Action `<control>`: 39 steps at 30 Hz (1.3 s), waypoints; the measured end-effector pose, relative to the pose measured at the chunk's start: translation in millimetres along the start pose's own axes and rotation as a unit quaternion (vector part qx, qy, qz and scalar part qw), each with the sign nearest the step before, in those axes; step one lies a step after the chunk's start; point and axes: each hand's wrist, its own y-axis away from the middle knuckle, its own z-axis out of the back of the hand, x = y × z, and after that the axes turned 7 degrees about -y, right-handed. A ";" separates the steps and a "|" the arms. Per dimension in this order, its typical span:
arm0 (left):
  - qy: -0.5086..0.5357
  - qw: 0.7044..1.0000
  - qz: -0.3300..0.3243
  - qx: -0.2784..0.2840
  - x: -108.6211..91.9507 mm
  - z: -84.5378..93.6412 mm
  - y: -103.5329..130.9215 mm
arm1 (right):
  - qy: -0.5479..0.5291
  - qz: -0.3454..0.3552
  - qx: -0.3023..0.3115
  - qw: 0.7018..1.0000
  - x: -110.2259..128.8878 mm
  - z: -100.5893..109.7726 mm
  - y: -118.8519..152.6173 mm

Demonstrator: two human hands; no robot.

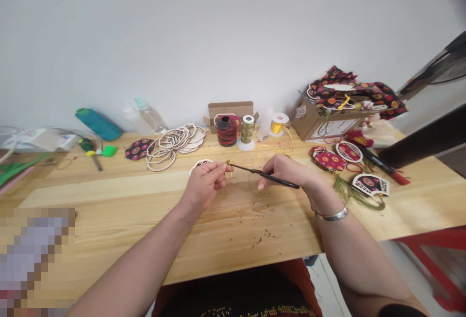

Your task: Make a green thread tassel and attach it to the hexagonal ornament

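Observation:
In the middle of the head view, my left hand (207, 183) is closed in a pinch on a yellow cord (230, 170) with a small knot at the fingertips. Behind that hand a white-edged ornament (200, 164) shows in part; whether the hand touches it I cannot tell. My right hand (282, 171) grips a pair of dark scissors (271, 176), a silver bracelet on the wrist. The scissors' blades point left, their tip at the cord by my left fingertips. Small dark thread scraps (264, 237) lie on the wooden table (204, 244) below my hands.
Behind my hands stand a dark red cord spool (226, 132), an olive thread spool (248, 130) and a yellow cord spool (278, 125). Wooden frames (171, 144) lie left. Rightward are a cardboard box (324, 123) with patterned cloth, finished-looking ornaments (329, 158) and a black post (429, 135).

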 end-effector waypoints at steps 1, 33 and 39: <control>0.000 1.000 -0.001 0.000 0.2 0.1 -0.1 | 0.003 -0.001 -0.003 1.000 0.4 0.2 0.3; 0.038 0.999 0.008 0.026 -0.8 1.6 -0.2 | -0.010 0.064 0.043 0.997 4.1 2.4 4.9; 0.028 0.998 0.014 0.050 -0.1 2.6 0.1 | -0.016 0.069 0.038 0.997 -0.7 3.2 2.7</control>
